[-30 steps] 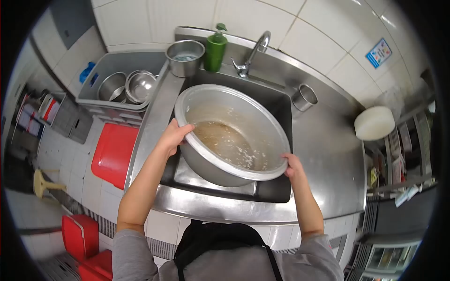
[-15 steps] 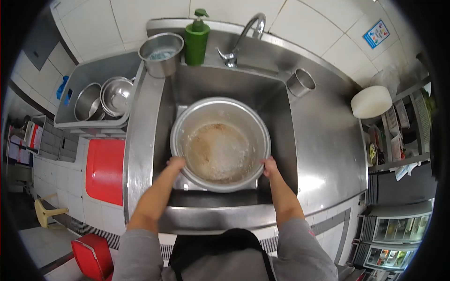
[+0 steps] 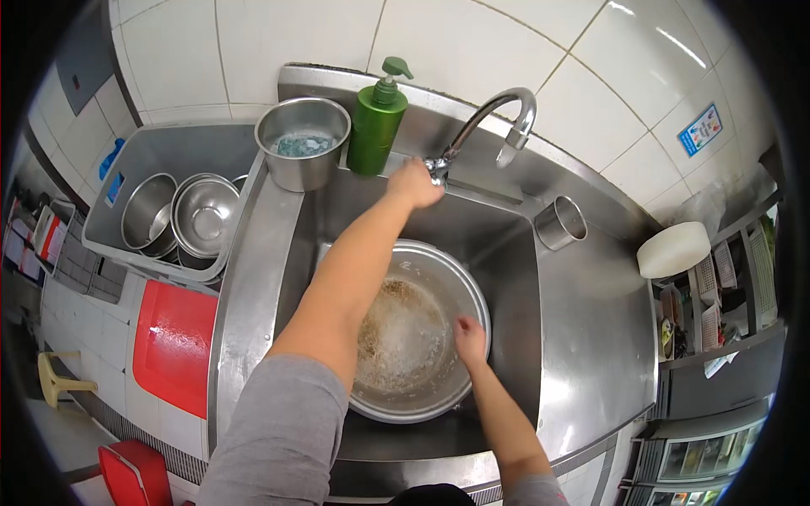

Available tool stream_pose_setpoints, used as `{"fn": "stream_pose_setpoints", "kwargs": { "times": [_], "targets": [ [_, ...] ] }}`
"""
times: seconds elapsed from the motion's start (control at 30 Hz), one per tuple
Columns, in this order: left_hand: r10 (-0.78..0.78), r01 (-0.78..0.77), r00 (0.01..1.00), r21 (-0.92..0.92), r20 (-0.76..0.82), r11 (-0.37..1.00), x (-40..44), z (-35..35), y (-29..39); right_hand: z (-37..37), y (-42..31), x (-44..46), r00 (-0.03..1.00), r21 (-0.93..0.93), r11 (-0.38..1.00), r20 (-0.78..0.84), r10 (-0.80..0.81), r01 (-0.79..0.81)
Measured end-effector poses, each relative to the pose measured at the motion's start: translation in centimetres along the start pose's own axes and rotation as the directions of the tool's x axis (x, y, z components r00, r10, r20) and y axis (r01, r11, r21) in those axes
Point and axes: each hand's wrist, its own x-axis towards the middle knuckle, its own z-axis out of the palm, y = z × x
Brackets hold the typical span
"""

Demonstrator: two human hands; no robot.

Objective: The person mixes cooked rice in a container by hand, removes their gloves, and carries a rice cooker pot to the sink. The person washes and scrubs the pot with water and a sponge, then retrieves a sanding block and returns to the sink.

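A large round metal pot sits upright in the steel sink, with brownish residue and whitish bits on its inner bottom. My left hand reaches across the pot and is closed round the lever at the base of the chrome faucet. Over the pot's right inner side is my right hand, its fingers curled; whether it holds anything is hidden. The faucet's spout points down behind the pot, beyond my hands.
Left of the faucet stand a green pump bottle and a metal container with bluish contents. A grey crate holds metal bowls. On the right are a metal cup and a round white block.
The pot went from tilted above the sink to resting upright in it. My left hand let go of its rim and moved to the faucet lever; my right hand left the rim too.
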Motion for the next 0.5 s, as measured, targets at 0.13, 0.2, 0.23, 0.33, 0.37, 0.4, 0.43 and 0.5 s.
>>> {"fn": "stream_pose_setpoints", "kwargs": {
  "times": [0.13, 0.2, 0.23, 0.33, 0.37, 0.4, 0.43, 0.5],
  "targets": [
    [0.087, -0.082, 0.957, -0.027, 0.275, 0.996, -0.1, -2.5, -1.8, -0.4, -10.2, 8.5, 0.937, 0.463, 0.862, 0.348, 0.037, -0.206],
    [0.17, -0.204, 0.942, 0.093, 0.289, 0.975, -1.4, -4.5, -3.3, -2.1, -14.9, 11.8, 0.808, 0.461, 0.755, 0.569, 0.151, -0.466],
    [0.201, -0.247, 0.94, 0.146, 0.274, 0.958, -2.5, -7.4, -3.9, -1.7, -15.4, 13.0, 0.786, 0.398, 0.801, 0.602, 0.14, -0.447],
    [0.132, -0.145, 0.987, 0.156, 0.094, 0.977, -4.0, -15.0, -7.1, -0.3, -15.4, 16.2, 0.698, 0.144, 0.932, 0.703, 0.14, -0.332],
    [0.103, -0.098, 0.995, 0.176, -0.018, 0.979, -3.4, -16.6, -8.8, -0.6, -16.3, 16.1, 0.678, 0.119, 0.936, 0.719, 0.148, -0.331],
    [0.102, -0.095, 0.995, 0.223, -0.019, 0.97, -2.5, -17.3, -11.0, -1.2, -17.6, 15.9, 0.658, 0.092, 0.94, 0.736, 0.159, -0.33],
    [0.102, -0.092, 0.995, 0.267, -0.023, 0.959, -1.2, -17.6, -12.8, -1.6, -18.4, 15.7, 0.639, 0.062, 0.943, 0.75, 0.172, -0.326],
    [-0.012, -0.101, 0.959, 0.385, 0.282, 0.918, 0.5, -16.7, -14.6, -1.7, -18.6, 15.5, 0.688, 0.062, 0.969, 0.715, 0.125, -0.24]
  ]
}}
